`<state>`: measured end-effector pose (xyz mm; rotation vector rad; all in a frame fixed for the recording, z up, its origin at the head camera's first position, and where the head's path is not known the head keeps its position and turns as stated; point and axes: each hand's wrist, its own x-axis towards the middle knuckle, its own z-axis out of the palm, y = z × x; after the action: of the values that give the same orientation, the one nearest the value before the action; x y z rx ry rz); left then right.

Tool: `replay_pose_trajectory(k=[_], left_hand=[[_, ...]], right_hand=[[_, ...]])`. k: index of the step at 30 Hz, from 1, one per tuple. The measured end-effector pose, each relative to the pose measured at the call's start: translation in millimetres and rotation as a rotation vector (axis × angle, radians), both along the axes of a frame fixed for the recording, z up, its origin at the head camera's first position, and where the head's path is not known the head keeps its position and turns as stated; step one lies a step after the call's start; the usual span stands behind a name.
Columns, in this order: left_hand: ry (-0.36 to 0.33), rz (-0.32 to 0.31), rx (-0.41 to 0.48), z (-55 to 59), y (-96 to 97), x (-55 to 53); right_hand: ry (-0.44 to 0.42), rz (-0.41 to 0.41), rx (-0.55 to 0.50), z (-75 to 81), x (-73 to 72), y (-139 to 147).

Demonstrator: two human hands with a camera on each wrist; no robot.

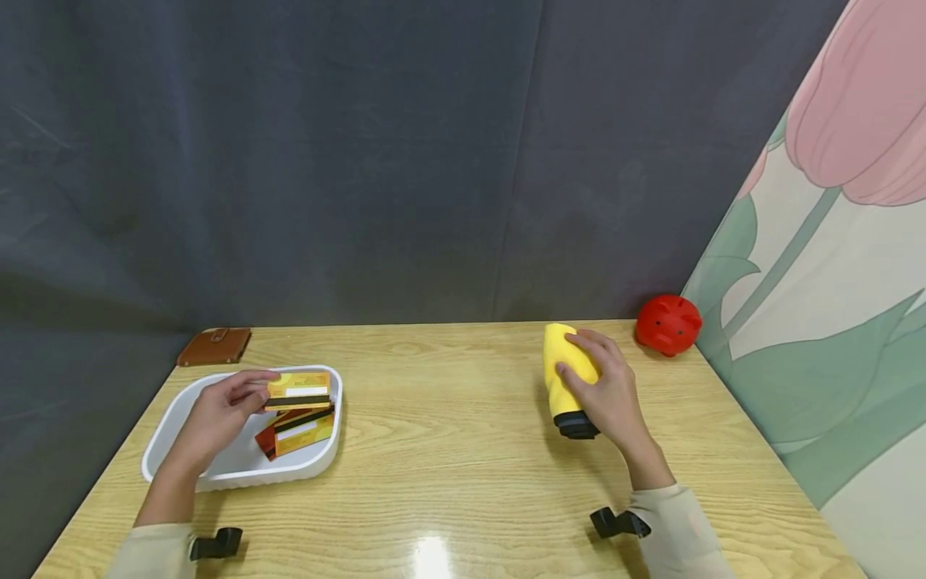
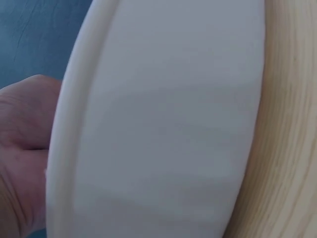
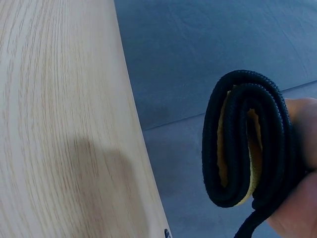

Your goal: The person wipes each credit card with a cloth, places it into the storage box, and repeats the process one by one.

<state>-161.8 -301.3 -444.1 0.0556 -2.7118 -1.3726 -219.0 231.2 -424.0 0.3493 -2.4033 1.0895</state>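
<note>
Over the white tray (image 1: 331, 458), my left hand (image 1: 217, 418) pinches a yellow bank card (image 1: 298, 383) with a black stripe, at its left end. Below it, more cards lie in the tray, a yellow one (image 1: 304, 434) overlapping a red one (image 1: 266, 441). The tray's outer wall (image 2: 168, 124) fills most of the left wrist view and hides the fingers. My right hand (image 1: 611, 394) grips a rolled yellow cloth (image 1: 560, 370) above the right part of the table. Its black edging (image 3: 230, 139) shows as a flattened coil end-on in the right wrist view.
A brown wallet (image 1: 215, 347) with a strap lies behind the tray at the table's back left. At the back right corner stands a red piggy bank (image 1: 667, 325). A dark curtain (image 1: 405, 161) borders the wooden table (image 1: 434, 418) behind; a flower-patterned wall (image 1: 832, 338) borders the right.
</note>
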Motion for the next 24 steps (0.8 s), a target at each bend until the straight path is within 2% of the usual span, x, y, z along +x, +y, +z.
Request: replay_pose_trajectory(k=[5,11,15,19,24], left_hand=[[-0.054,-0.05,0.004,0.1,-1.9,1.5],[-0.083,-0.045,0.001,-1.0,0.9,-0.8],[-0.067,-0.014,0.0,-1.7,1.9,-2.3],[-0.032,0.046,0.003,-1.6,2.7,-3.4],[-0.011,0.097,0.064,-3.0,3.7,-2.7]], right_hand=[[-0.006,0.009,-0.005,0.4,-0.2,0.1],[-0.007,0.006,0.0,-0.1,-0.4,0.6],[-0.009,0.007,-0.002,-0.2,-0.1,0.8],[-0.012,0.01,-0.004,-0.3,-0.1,0.8],[-0.011,0.011,-0.006,-0.6,-0.1,0.5]])
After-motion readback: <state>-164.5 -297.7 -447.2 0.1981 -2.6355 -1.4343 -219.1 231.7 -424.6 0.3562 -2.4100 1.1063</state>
